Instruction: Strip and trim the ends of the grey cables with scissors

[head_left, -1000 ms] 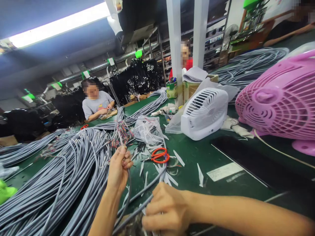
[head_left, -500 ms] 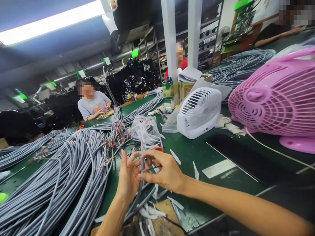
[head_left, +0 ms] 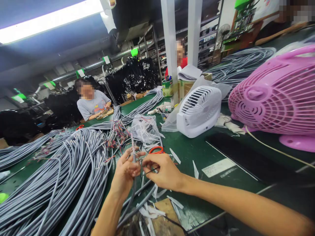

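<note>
My left hand [head_left: 123, 175] is closed around a grey cable [head_left: 134, 158], whose pale end points upward above the fingers. Lower down, that cable runs toward the front edge of the table. Close beside it on the right, my right hand [head_left: 164, 172] pinches a thin dark strand [head_left: 153, 170]; its exact kind is unclear. Orange-red scissor handles [head_left: 156, 149] show just behind the right hand. A clear plastic bag [head_left: 145, 127] lies beyond both hands, near bare coloured wire ends [head_left: 118, 134].
Large bundles of grey cable [head_left: 61, 177] cover the left side. A white fan [head_left: 199, 111] and a pink fan [head_left: 270, 98] stand on the right, near a dark flat panel [head_left: 236, 157]. White scraps [head_left: 152, 211] lie in front. A co-worker [head_left: 93, 103] sits across the table.
My left hand has closed around the cable and shifted slightly left with it. The right hand has drawn apart from the cable, still pinching the dark strand. More of the scissor handles shows.
</note>
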Tool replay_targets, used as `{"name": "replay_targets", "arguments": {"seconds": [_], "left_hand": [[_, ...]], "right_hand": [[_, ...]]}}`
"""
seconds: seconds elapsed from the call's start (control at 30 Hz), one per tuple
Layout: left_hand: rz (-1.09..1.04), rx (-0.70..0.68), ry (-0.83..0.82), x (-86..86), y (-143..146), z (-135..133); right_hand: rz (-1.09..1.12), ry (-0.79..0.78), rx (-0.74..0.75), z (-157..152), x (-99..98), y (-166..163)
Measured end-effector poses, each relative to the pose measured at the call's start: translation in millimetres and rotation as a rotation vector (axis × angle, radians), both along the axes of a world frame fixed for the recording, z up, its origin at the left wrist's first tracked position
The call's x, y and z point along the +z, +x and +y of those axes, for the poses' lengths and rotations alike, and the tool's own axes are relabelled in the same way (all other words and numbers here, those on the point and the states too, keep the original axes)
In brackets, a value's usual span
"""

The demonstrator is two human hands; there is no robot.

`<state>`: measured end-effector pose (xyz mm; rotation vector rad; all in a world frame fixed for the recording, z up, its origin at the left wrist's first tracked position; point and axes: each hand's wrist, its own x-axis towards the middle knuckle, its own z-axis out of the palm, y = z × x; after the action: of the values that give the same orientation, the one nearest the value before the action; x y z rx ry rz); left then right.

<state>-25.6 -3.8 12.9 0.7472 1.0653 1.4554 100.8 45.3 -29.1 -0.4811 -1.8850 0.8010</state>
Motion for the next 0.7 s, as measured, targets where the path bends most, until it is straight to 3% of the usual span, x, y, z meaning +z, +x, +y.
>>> {"name": "replay_targets", "arguments": {"seconds": [0.1,0.2,0.33,0.57,0.7], "left_hand": [[0.011,0.013,0.017,-2.0,2,1],[0.016,-0.009,0.009,-5.6,7,1],[0.014,-0.011,-0.003,-7.4,10,2],[-0.032,0.112,0.081,3.0,-1,0],[-0.052,0.084,0.084,4.4,-2,0]], "right_hand": [[0.093,-0.16,-0.019,1,3.0,2],[0.036,-0.277,0.01,5,4.4,1],[-0.042,-0.194,0.053,10,4.0,-2],[-0.169,-0.086,0.058,10,-3.0,-3],[-0.175,-0.116,-0.045,15,-3.6,-3]]}}
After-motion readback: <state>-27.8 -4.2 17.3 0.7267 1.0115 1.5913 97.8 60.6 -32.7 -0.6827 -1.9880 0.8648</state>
